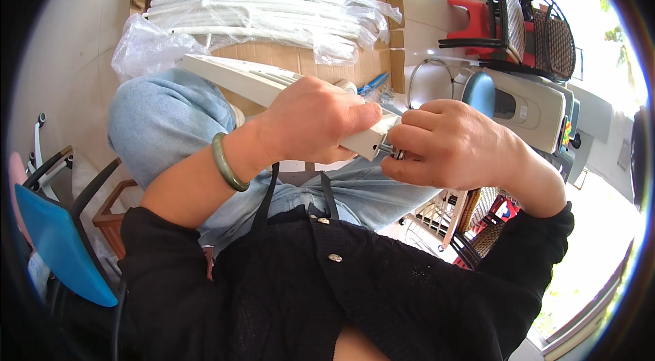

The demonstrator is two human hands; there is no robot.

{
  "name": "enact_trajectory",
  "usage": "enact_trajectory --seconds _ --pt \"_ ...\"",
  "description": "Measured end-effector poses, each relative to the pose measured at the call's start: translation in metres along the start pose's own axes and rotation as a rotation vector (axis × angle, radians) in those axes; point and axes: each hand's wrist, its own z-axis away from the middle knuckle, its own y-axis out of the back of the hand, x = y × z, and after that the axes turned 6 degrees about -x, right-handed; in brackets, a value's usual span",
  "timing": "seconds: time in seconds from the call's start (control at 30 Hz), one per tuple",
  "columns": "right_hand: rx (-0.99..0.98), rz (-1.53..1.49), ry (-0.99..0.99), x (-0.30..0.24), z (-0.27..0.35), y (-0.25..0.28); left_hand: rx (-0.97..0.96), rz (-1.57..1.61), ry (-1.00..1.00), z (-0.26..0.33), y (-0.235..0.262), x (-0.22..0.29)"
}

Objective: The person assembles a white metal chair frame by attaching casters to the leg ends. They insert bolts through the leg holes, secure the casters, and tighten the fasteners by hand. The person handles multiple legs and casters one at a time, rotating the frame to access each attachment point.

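Note:
A long white rectangular bar [235, 81] slants across my lap, its far end over my left knee. My left hand [317, 122] is wrapped round the bar close to its near end, thumb on top. At that end, which shows a small dark hole, my right hand [443, 146] is closed in a pinch. Between its fingers a small shiny metal piece shows in part, too covered to name. Beyond the bar lie blue-handled pliers [374, 83] and a roll of tape [346, 86], partly hidden by my left hand.
An open cardboard box [286, 50] ahead holds several white tubes [266, 6] in clear plastic. Stacked dark chairs [508, 16] and a red stool [469, 25] stand at the far right. A blue chair [61, 241] is at the left.

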Motion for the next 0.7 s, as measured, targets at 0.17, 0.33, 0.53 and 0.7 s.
enact_trajectory --seconds 0.17,0.33,0.53,0.7 --pt "0.114 -0.337 -0.002 0.012 0.008 -0.019 0.01 0.024 0.006 0.002 0.004 0.002" --pt "0.202 -0.715 -0.17 0.008 0.014 -0.035 0.01 0.01 0.011 0.005 0.001 0.004" --pt "0.424 -1.223 -0.496 -0.023 0.022 -0.067 0.05 -0.006 -0.007 0.006 -0.004 0.005" --pt "0.951 -2.036 -0.547 -0.061 0.01 -0.094 0.059 -0.039 0.027 0.005 -0.003 0.006"
